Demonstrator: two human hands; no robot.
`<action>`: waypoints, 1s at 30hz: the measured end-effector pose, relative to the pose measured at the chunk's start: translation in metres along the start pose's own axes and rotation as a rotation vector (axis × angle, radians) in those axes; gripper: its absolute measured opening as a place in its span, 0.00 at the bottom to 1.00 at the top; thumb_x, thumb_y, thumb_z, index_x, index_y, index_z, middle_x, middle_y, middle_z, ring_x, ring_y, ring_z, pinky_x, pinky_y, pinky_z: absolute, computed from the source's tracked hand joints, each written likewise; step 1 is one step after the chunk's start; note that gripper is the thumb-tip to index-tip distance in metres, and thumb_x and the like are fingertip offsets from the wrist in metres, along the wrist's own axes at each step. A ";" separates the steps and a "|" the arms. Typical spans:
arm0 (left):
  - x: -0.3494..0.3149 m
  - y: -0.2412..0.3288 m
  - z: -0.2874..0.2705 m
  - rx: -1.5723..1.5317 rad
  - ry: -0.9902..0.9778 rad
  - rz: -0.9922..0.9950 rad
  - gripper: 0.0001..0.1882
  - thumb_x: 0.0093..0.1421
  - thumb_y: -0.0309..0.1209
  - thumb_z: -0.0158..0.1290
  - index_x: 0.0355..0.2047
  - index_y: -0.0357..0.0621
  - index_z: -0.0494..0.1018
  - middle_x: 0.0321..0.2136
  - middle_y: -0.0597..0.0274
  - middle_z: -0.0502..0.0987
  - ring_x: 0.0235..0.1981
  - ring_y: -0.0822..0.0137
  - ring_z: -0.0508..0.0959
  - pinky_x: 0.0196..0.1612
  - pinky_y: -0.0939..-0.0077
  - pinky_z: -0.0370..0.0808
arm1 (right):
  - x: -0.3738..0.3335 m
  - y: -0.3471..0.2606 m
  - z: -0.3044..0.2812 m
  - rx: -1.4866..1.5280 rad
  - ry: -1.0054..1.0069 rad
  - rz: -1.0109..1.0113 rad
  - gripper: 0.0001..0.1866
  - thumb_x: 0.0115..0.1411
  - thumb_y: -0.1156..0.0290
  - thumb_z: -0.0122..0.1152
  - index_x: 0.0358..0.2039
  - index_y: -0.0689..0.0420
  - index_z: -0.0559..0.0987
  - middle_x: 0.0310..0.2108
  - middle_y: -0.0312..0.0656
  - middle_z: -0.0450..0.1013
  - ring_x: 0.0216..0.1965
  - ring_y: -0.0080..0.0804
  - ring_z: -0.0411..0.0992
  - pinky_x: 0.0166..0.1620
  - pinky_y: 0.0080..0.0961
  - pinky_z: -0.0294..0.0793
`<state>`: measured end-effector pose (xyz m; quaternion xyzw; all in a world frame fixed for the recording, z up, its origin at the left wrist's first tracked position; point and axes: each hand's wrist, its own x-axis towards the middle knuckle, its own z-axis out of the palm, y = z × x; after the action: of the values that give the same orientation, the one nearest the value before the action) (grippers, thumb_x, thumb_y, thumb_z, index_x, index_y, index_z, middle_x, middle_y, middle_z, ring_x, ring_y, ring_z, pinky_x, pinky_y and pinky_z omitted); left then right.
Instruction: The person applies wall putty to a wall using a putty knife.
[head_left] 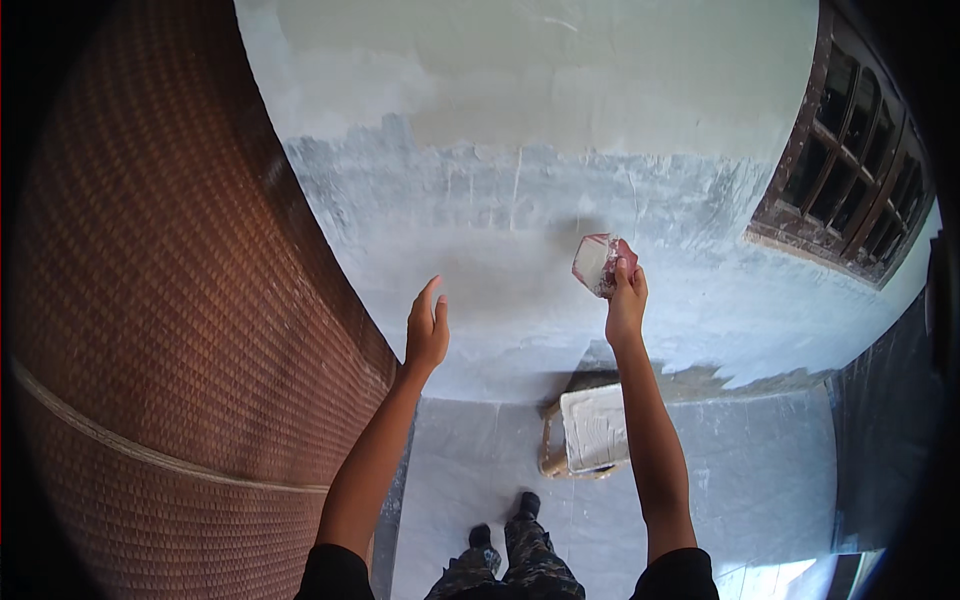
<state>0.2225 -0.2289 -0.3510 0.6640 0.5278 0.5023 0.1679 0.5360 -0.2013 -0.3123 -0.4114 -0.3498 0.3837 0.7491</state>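
My right hand point(626, 305) grips a flat, reddish putty scraper point(597, 263) by its right side, thumb on the face toward me. Pale paste coats much of the scraper's face. It is held up in front of the wall point(490, 300), which carries grey and white smears of plaster; whether it touches the wall I cannot tell. To the left, my left hand point(428, 332) is raised before the same wall with nothing in it, thumb and fingers apart. Below the right hand, a board or tray point(592, 425) spread with white paste rests on a wooden stool point(548, 445), partly hidden by my right forearm.
A brown woven panel point(200, 300) with a dark edge strip stands close along my left. At the upper right, a brown wooden window frame point(850, 150) is set in the wall. Grey sheeting point(720, 470) covers the floor around my feet. Dark material hangs at the far right.
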 end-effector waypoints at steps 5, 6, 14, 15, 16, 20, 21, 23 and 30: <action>-0.074 -0.012 0.074 -0.031 -0.060 -0.107 0.22 0.73 0.37 0.39 0.61 0.37 0.65 0.59 0.44 0.71 0.62 0.49 0.69 0.64 0.59 0.65 | -0.036 0.071 -0.117 -0.175 -0.019 0.172 0.14 0.70 0.63 0.56 0.46 0.62 0.75 0.39 0.36 0.74 0.40 0.21 0.69 0.45 0.24 0.70; -0.090 -0.014 0.090 -0.038 -0.061 -0.132 0.22 0.73 0.37 0.39 0.61 0.36 0.66 0.59 0.44 0.71 0.62 0.49 0.70 0.63 0.60 0.66 | -0.045 0.084 -0.141 -0.187 0.002 0.225 0.14 0.69 0.64 0.57 0.46 0.63 0.76 0.40 0.37 0.75 0.41 0.21 0.70 0.46 0.24 0.70; -0.250 -0.039 0.230 -0.142 -0.164 -0.432 0.20 0.72 0.32 0.41 0.60 0.38 0.66 0.59 0.47 0.72 0.62 0.54 0.70 0.64 0.61 0.65 | -0.108 0.156 -0.322 -0.731 -0.062 0.245 0.16 0.66 0.66 0.61 0.47 0.66 0.78 0.36 0.45 0.80 0.36 0.28 0.78 0.40 0.26 0.75; -0.270 -0.042 0.245 -0.141 -0.177 -0.463 0.20 0.72 0.32 0.41 0.60 0.38 0.66 0.59 0.47 0.72 0.62 0.54 0.70 0.64 0.61 0.65 | -0.116 0.164 -0.341 -0.747 -0.063 0.275 0.16 0.66 0.66 0.61 0.47 0.66 0.78 0.36 0.45 0.80 0.36 0.28 0.78 0.40 0.26 0.75; -0.290 -0.044 0.256 -0.139 -0.191 -0.490 0.20 0.72 0.32 0.41 0.61 0.38 0.66 0.59 0.47 0.72 0.62 0.54 0.70 0.64 0.61 0.65 | -0.124 0.166 -0.352 -0.902 -0.090 0.301 0.15 0.66 0.66 0.61 0.46 0.65 0.79 0.35 0.46 0.81 0.36 0.30 0.79 0.39 0.27 0.75; -0.358 -0.067 0.300 -0.146 -0.214 -0.598 0.21 0.72 0.32 0.42 0.63 0.40 0.64 0.60 0.47 0.70 0.62 0.53 0.70 0.64 0.61 0.65 | -0.145 0.186 -0.380 -1.151 -0.234 0.331 0.13 0.63 0.69 0.64 0.44 0.62 0.81 0.33 0.50 0.81 0.34 0.36 0.81 0.37 0.29 0.76; -0.372 -0.072 0.311 -0.159 -0.213 -0.621 0.21 0.72 0.32 0.42 0.63 0.40 0.63 0.61 0.48 0.69 0.62 0.53 0.70 0.64 0.61 0.65 | -0.148 0.200 -0.391 -1.160 -0.240 0.352 0.13 0.63 0.69 0.64 0.44 0.62 0.81 0.33 0.50 0.81 0.34 0.36 0.81 0.37 0.29 0.76; -0.393 -0.086 0.336 -0.171 -0.208 -0.667 0.22 0.72 0.33 0.42 0.64 0.38 0.62 0.61 0.46 0.68 0.63 0.51 0.69 0.64 0.61 0.65 | -0.148 0.232 -0.410 -1.221 -0.356 0.108 0.11 0.61 0.70 0.64 0.42 0.61 0.82 0.32 0.50 0.80 0.32 0.41 0.80 0.35 0.32 0.76; -0.425 -0.128 0.403 -0.383 -0.085 -0.720 0.27 0.73 0.34 0.38 0.69 0.37 0.54 0.66 0.46 0.61 0.67 0.55 0.62 0.66 0.63 0.60 | -0.119 0.301 -0.380 -1.204 -0.511 -0.146 0.07 0.59 0.71 0.64 0.38 0.56 0.84 0.28 0.46 0.79 0.29 0.46 0.77 0.34 0.38 0.74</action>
<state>0.5208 -0.4251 -0.8328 0.4139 0.6158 0.4728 0.4753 0.7137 -0.3258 -0.7612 -0.6296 -0.6973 0.1549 0.3055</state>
